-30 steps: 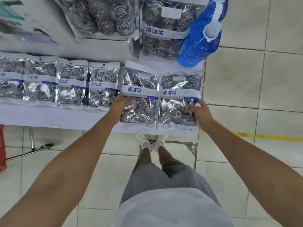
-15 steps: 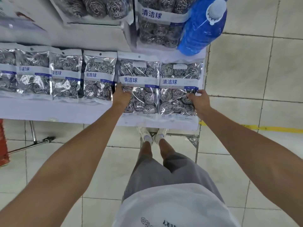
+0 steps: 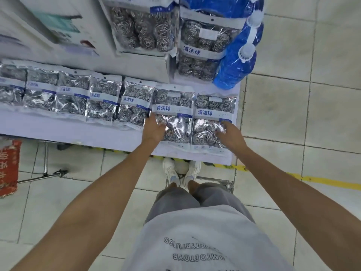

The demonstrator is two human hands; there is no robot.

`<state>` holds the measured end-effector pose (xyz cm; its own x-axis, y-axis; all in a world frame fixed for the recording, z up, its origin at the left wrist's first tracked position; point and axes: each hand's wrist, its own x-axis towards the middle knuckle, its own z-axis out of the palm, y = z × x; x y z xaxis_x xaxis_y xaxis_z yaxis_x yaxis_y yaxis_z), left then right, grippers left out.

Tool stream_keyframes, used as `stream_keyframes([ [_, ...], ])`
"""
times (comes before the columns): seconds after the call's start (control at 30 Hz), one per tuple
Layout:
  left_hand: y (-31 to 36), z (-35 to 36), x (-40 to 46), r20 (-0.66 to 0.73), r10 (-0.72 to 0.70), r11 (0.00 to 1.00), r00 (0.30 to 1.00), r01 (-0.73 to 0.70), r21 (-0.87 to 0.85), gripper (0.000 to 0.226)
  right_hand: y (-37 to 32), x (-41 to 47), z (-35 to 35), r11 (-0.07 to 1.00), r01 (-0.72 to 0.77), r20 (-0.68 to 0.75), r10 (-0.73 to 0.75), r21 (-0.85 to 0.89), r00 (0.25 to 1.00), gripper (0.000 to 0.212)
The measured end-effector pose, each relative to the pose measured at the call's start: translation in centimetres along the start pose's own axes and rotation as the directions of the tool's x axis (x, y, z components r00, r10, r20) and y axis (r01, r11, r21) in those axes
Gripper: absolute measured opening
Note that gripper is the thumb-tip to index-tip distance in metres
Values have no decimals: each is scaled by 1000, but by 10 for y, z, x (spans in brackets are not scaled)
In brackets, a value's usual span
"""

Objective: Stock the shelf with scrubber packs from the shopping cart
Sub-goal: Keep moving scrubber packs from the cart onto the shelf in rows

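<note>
Shelf (image 3: pixel 78 132): both hands (image 3: pixel 154 130) flat on scrubber packs (image 3: pixel 213 122)

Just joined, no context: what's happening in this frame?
A person is stocking scrubber packs on a white shelf. The left hand rests on the second pack from the right, the right hand on the end pack. Both packs lie flat in the row. Blue bottles stand behind.
</note>
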<state>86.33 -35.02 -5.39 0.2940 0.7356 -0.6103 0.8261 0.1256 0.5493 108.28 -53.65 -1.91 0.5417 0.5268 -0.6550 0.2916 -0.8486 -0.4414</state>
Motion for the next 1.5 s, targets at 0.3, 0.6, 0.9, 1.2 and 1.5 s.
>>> stream_keyframes([
  [0.3,-12,-53,-103,-210,281,913,937,-193,359,48,-88,-69,-9,822,480,155,-454,-307,877,50],
  [0.6,-84,-92,-205,-618,124,962,776,59,267,35,-193,-112,33,339,836,376,-775,-432,509,53],
  [0.9,-195,-135,-285,-839,-215,953,499,294,-69,41,-286,-180,148,10,942,595,-773,-335,220,57],
  [1.2,-305,-208,-338,-870,-366,893,331,387,-228,42,-359,-244,286,-142,960,725,-684,-242,81,56],
  [1.5,-391,-290,-313,-806,-486,844,339,419,-333,45,-445,-246,390,-143,967,788,-610,-211,82,53],
])
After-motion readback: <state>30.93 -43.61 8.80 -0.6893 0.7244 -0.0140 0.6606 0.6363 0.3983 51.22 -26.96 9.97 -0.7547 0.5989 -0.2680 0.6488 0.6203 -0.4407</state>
